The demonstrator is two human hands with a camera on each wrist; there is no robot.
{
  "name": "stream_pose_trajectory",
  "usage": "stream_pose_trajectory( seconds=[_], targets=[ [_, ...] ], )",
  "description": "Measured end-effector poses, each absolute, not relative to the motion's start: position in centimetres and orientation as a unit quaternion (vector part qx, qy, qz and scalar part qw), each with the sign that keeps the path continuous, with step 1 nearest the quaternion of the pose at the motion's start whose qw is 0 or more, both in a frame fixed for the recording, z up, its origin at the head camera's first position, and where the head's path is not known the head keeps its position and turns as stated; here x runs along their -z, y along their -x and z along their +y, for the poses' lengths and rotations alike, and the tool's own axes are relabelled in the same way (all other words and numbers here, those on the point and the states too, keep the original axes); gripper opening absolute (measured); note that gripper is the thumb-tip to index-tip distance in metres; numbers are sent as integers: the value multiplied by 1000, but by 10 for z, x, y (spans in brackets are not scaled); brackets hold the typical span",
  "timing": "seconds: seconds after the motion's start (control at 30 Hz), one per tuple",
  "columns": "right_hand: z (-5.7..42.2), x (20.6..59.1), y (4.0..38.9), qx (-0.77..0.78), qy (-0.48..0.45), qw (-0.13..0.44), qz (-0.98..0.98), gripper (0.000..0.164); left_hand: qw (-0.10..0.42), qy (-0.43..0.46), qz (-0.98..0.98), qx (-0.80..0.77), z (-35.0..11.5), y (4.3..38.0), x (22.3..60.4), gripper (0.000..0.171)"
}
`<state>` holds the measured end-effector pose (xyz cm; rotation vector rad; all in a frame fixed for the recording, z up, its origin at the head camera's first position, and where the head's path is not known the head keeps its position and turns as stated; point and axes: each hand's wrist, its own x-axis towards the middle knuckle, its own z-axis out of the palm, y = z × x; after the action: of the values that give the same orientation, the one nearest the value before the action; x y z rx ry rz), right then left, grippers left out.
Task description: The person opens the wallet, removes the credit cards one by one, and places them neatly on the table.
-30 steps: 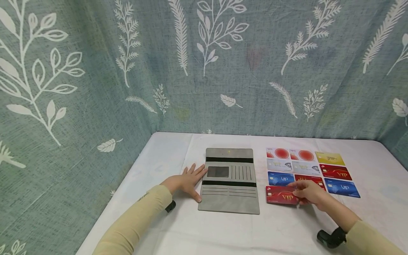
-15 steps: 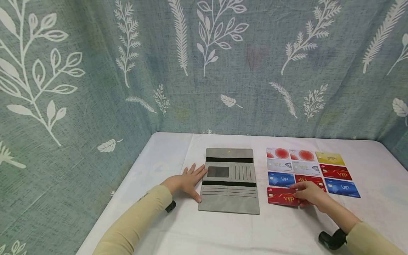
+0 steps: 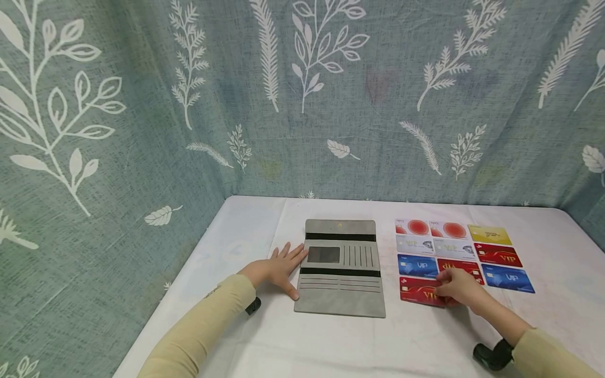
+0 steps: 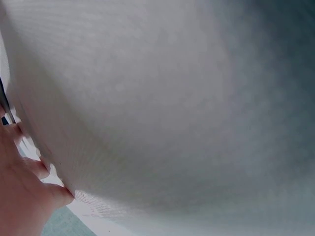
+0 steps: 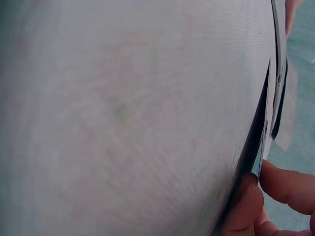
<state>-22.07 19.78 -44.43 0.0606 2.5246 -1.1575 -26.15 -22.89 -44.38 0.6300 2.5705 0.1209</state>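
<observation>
In the head view my right hand pinches the right end of a red VIP card, at the front of a block of cards. From the right wrist view, thumb and finger meet at the card's edge, which slants close over the white cloth. My left hand lies with fingers spread at the left edge of an unfolded grey wallet. The wallet shows a dark clear window and rows of card slots. Just behind the held card are a blue VIP card and a red card partly covered by my fingers.
More cards lie in rows behind: two with red circles, two silver VIP cards, a gold one, a red one and a blue one. A patterned green curtain hangs behind the white-covered table.
The red VIP card has shifted slightly right and toward the front, with my right hand moving along a little. The left hand and the wallet stay put.
</observation>
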Motion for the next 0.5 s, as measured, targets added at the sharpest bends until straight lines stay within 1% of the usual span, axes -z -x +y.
stream_pose_trajectory(
  seconds=[0.27,0.5],
  targets=[
    [193,442,221,366,3,165,916,41,244,-229,941,-44,-229,261,443,119],
    [187,440,221,330,8,168,929,36,243,-234,940,-49,-229,260,441,119]
  ],
)
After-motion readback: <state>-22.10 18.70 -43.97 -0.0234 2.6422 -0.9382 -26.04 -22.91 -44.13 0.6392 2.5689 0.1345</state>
